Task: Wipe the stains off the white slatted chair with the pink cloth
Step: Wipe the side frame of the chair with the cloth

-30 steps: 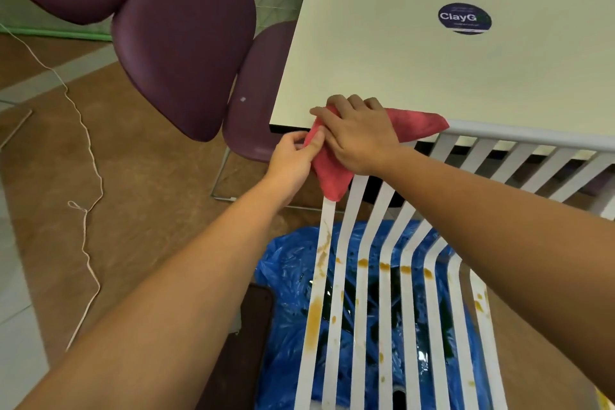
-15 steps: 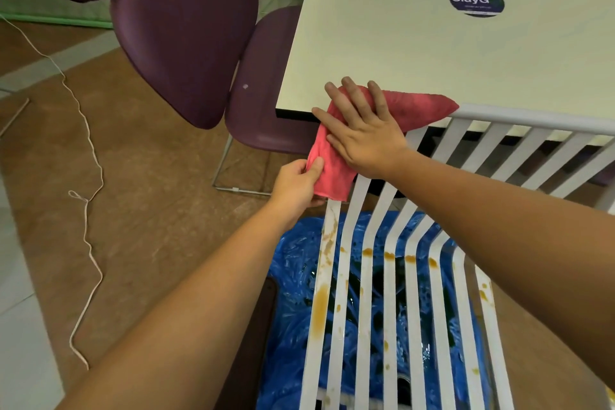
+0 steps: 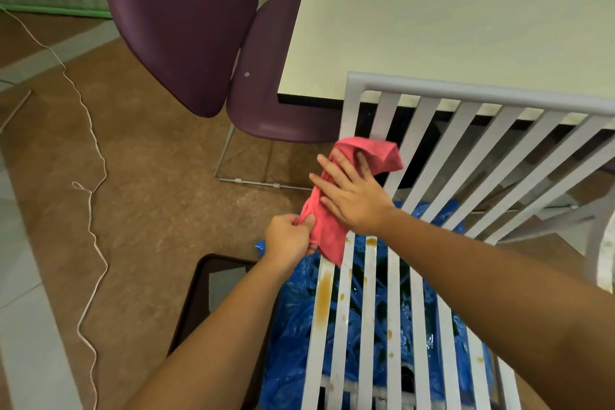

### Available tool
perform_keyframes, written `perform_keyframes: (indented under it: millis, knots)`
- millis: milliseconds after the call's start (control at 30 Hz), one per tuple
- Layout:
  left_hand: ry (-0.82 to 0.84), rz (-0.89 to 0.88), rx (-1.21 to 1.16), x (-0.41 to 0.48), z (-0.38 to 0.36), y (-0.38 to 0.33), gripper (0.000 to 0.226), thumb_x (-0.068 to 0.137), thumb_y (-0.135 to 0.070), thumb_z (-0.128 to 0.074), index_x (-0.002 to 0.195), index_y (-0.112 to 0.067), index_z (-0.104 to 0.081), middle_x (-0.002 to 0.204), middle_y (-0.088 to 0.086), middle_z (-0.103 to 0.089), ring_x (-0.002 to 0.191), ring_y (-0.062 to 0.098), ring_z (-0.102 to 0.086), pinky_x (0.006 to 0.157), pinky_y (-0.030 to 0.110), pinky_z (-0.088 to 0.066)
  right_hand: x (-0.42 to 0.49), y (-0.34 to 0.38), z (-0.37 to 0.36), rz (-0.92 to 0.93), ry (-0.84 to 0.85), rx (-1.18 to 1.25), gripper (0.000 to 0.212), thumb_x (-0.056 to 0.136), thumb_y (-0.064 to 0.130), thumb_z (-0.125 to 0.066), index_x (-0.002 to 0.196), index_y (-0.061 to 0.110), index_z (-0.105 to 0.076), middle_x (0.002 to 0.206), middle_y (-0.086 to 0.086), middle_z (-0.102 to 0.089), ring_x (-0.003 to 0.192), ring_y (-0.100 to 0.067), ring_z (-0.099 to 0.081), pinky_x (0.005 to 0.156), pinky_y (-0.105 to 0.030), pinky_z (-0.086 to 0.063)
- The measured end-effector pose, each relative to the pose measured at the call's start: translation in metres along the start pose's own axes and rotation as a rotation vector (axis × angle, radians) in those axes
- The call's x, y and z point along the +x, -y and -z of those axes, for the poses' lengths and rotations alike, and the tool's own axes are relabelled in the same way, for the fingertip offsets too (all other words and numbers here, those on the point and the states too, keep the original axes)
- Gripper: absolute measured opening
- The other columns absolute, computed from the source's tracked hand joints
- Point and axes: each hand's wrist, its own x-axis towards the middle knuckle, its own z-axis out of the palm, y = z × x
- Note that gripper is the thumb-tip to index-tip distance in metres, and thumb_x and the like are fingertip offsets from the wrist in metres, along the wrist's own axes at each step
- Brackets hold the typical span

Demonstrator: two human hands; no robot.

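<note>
The left grip (image 3: 291,238) pinches the cloth's (image 3: 327,230) lower edge. The right grip (image 3: 354,200), fingers straight, presses it flat on the chair's (image 3: 466,93) outer slat. Just below them are brown stains (image 3: 323,299).

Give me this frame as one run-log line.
phase: wiping leftmost slats | right hand: flat, pressing pink cloth on white slatted chair | left hand: pinching cloth edge | brown stains: visible below cloth
</note>
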Motion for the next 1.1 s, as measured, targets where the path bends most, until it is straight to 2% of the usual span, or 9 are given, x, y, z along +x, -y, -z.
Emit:
perform_keyframes:
  millis: [233,400,500,600,733,833,900,967,1100]
  knots:
    - [-0.076,0.044,0.189,-0.025,0.011,0.052,0.035,0.096,-0.025,-0.065,0.066,-0.007,-0.061,0.052,0.004,-0.061,0.041,0.010,-0.055,0.049,0.027,-0.048,-0.044,0.047,-0.019,0.022,0.098,0.154,0.056,0.108,0.047,-0.021,0.155,0.021,-0.038,0.167,-0.008,-0.018,0.155,-0.028,0.005,0.122,-0.059,-0.004]
    - [-0.027,0.030,0.230,-0.016,0.020,0.040,0.039,0.094,-0.030,-0.067,0.081,0.006,-0.064,0.061,0.008,-0.058,0.055,0.019,-0.056,0.056,0.037,-0.050,-0.032,0.023,-0.012,0.166,0.145,0.038,0.058,0.107,0.051,-0.016,0.157,0.027,-0.031,0.167,-0.004,-0.021,0.156,-0.025,-0.004,0.117,-0.057,-0.023]
    - [0.002,-0.027,0.111,-0.011,0.019,0.018,0.036,0.096,-0.030,-0.066,0.084,0.004,-0.067,0.070,0.010,-0.063,0.065,0.023,-0.061,0.069,0.049,-0.059,-0.010,-0.003,-0.002,0.141,0.100,-0.025,0.059,0.106,0.050,-0.008,0.160,0.028,-0.019,0.167,-0.004,-0.011,0.155,-0.023,0.004,0.122,-0.056,-0.016]
    - [0.047,-0.100,-0.091,-0.016,0.016,-0.013,0.019,0.098,-0.025,-0.064,0.086,-0.012,-0.070,0.087,0.011,-0.073,0.080,0.027,-0.072,0.073,0.044,-0.063,0.012,-0.024,0.013,0.093,-0.004,-0.135,0.059,0.106,0.048,-0.009,0.161,0.028,-0.008,0.166,-0.004,0.002,0.153,-0.020,0.010,0.121,-0.055,-0.015]
    - [0.058,-0.183,-0.203,-0.014,0.011,-0.061,0.013,0.099,-0.021,-0.064,0.090,-0.013,-0.069,0.098,0.015,-0.072,0.084,0.029,-0.075,0.073,0.043,-0.063,0.039,-0.056,0.044,0.037,-0.139,-0.233,0.058,0.107,0.045,-0.011,0.162,0.028,-0.004,0.168,-0.001,0.003,0.152,-0.014,0.014,0.120,-0.054,-0.009]
    - [0.012,-0.264,-0.138,-0.007,0.010,-0.097,0.018,0.098,-0.024,-0.065,0.088,-0.009,-0.070,0.097,0.018,-0.072,0.088,0.035,-0.073,0.071,0.048,-0.063,0.054,-0.079,0.071,0.081,-0.174,-0.293,0.057,0.109,0.042,-0.012,0.162,0.021,-0.006,0.169,-0.005,-0.002,0.153,-0.018,0.011,0.122,-0.050,0.011]
    - [0.022,-0.301,-0.124,-0.004,0.011,-0.117,0.021,0.098,-0.022,-0.065,0.084,-0.008,-0.069,0.098,0.020,-0.071,0.089,0.033,-0.073,0.068,0.042,-0.064,0.057,-0.086,0.085,0.074,-0.186,-0.360,0.057,0.109,0.042,-0.010,0.162,0.021,-0.007,0.170,-0.006,-0.002,0.156,-0.023,0.005,0.119,-0.051,0.019]
    - [0.010,-0.306,-0.129,0.000,0.013,-0.125,0.021,0.099,-0.021,-0.064,0.082,-0.008,-0.068,0.099,0.021,-0.070,0.087,0.030,-0.073,0.063,0.035,-0.063,0.058,-0.083,0.091,0.021,-0.222,-0.345,0.056,0.111,0.042,-0.013,0.162,0.020,-0.009,0.170,-0.007,-0.003,0.156,-0.026,0.001,0.118,-0.054,0.017]
    - [-0.010,-0.223,-0.132,0.005,0.013,-0.099,0.018,0.100,-0.019,-0.062,0.085,-0.010,-0.067,0.093,0.014,-0.068,0.077,0.025,-0.070,0.058,0.027,-0.060,0.057,-0.063,0.079,-0.101,-0.231,-0.239,0.057,0.110,0.043,-0.018,0.162,0.023,-0.006,0.170,-0.005,0.000,0.156,-0.026,0.004,0.117,-0.052,0.022]
